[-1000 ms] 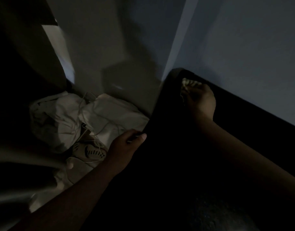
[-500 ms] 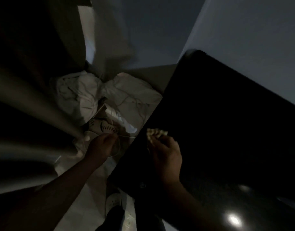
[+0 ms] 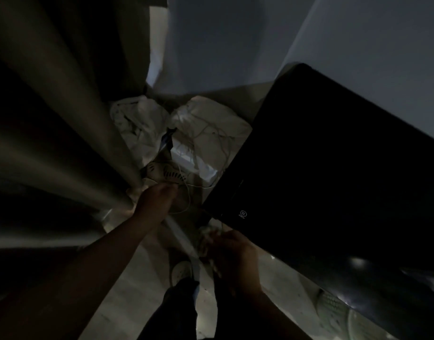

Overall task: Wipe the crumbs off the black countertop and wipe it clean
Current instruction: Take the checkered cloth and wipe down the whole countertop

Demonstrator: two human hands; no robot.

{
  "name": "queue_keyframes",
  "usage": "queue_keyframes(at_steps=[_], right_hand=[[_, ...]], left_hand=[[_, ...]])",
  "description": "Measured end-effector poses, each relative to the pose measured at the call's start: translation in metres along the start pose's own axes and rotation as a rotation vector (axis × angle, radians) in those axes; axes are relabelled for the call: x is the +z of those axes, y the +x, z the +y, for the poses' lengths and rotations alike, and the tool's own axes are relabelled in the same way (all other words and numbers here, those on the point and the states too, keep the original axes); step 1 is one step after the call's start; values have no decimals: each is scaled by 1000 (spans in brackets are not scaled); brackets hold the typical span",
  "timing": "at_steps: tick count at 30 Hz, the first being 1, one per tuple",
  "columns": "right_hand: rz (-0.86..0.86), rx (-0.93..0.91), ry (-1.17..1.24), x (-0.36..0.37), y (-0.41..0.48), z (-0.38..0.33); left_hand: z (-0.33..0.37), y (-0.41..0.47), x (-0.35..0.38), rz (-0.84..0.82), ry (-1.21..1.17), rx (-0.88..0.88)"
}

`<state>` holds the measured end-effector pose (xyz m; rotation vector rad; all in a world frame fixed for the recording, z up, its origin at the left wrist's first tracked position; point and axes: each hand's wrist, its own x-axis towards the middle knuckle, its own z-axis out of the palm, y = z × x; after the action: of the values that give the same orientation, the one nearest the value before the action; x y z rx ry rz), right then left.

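Observation:
The room is dim. The black countertop (image 3: 334, 173) fills the right side, glossy, with a small white logo near its near-left corner. My right hand (image 3: 232, 256) is off the counter, just past that corner and above the floor, gripping a pale crumpled cloth (image 3: 207, 238); it is blurred. My left hand (image 3: 154, 200) hangs out to the left over the floor, beside the curtain, fingers pointing away; I cannot tell whether it holds anything.
A grey curtain (image 3: 63, 143) hangs in folds at the left. White bags (image 3: 206, 123) with cords and a white vented appliance (image 3: 167, 171) lie on the floor between curtain and counter. My shoe (image 3: 181, 271) and dark trouser leg show below. Pale walls stand behind.
My right hand drew the cloth from the counter's far corner along the left edge and off its near corner. My left hand left the counter's edge and moved out over the floor.

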<state>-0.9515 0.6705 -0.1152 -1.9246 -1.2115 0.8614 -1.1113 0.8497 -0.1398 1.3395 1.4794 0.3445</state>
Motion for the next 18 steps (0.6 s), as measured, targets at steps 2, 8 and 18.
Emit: queue_keyframes(at_steps=[2, 8, 18], right_hand=[[115, -31, -26, -24, 12, -14], [328, 30, -36, -94, 83, -40], [492, 100, 17, -168, 212, 13]], left_hand=[[11, -8, -6, 12, -21, -5], [34, -4, 2, -17, -45, -34], [105, 55, 54, -57, -47, 112]])
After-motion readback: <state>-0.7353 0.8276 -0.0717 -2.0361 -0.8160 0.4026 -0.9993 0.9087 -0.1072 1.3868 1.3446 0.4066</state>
